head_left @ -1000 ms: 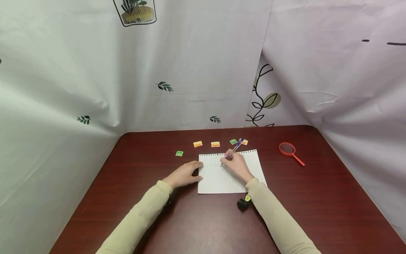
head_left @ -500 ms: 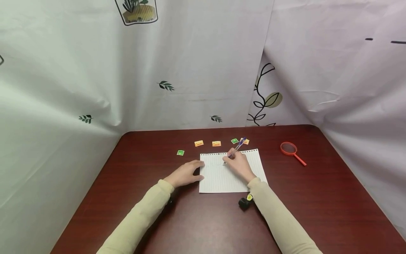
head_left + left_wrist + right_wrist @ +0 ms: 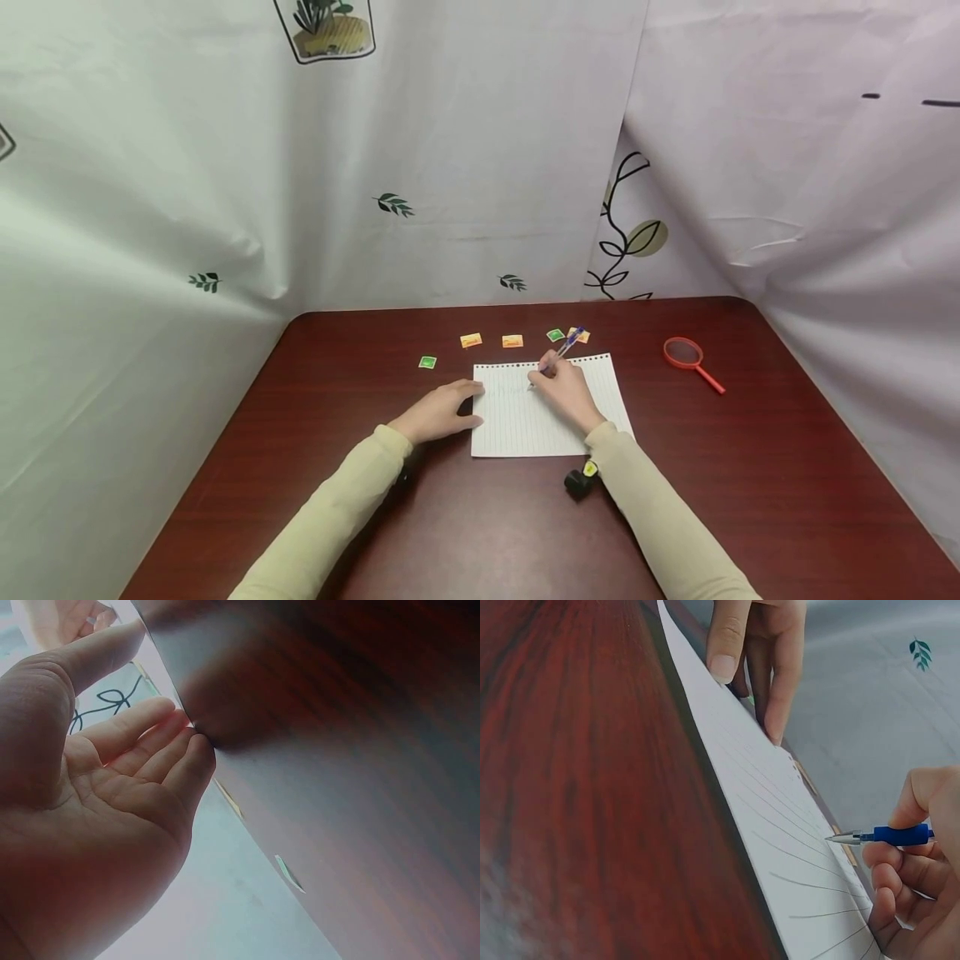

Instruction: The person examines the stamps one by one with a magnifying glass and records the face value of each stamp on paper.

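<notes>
A lined sheet of paper [image 3: 517, 425] with a punched top edge lies on the dark red table. The left hand [image 3: 438, 411] rests at its left edge, thumb and fingertips on the margin; in the left wrist view this hand [image 3: 112, 780] has its fingers loosely extended. Pinched in the right hand [image 3: 566, 392] is a blue pen [image 3: 567, 340], its tip at the upper middle of the sheet. The right wrist view shows the pen [image 3: 900, 835] gripped between thumb and fingers, tip at the paper [image 3: 780, 817]. Faint marks show left of the tip.
Beyond the sheet lie orange stickers [image 3: 512, 341] and green stickers [image 3: 427, 362], one orange one partly behind the pen. A red magnifying glass [image 3: 682, 353] lies at the right. A black object [image 3: 577, 484] is by the right wrist. Printed white cloth [image 3: 465, 150] hangs behind the table.
The right hand and pen tip have shifted slightly to the right relative to the sheet. The left hand has stayed at the sheet's left edge. The head view has moved slightly.
</notes>
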`<action>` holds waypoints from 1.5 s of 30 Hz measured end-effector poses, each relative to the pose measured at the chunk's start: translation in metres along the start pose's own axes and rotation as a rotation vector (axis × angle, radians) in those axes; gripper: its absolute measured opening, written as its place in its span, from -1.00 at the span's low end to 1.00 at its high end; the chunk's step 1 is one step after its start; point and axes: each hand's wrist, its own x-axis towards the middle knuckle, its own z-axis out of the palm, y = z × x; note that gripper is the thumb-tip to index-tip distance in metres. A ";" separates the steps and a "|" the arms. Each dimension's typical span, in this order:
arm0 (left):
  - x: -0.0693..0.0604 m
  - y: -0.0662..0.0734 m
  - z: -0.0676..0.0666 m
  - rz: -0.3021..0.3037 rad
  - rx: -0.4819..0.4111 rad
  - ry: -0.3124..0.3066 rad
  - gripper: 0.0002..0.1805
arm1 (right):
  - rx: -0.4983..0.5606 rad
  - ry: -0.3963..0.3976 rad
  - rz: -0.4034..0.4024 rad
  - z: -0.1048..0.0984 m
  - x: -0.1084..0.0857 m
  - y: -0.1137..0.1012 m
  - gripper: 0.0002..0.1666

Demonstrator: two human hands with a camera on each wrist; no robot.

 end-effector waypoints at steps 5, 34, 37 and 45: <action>-0.001 0.000 0.002 0.004 0.002 0.000 -0.35 | -0.006 -0.002 0.005 0.000 -0.003 0.001 -0.86; -0.004 -0.001 0.003 -0.014 -0.011 -0.007 -0.36 | 0.114 0.003 0.065 -0.058 -0.009 0.012 -0.73; -0.004 0.000 0.002 -0.020 -0.013 -0.005 -0.35 | 0.083 0.004 0.042 -0.075 -0.009 0.015 -0.67; 0.000 0.001 0.000 -0.014 -0.007 -0.005 -0.35 | -0.114 0.023 -0.030 -0.122 -0.009 0.022 -0.57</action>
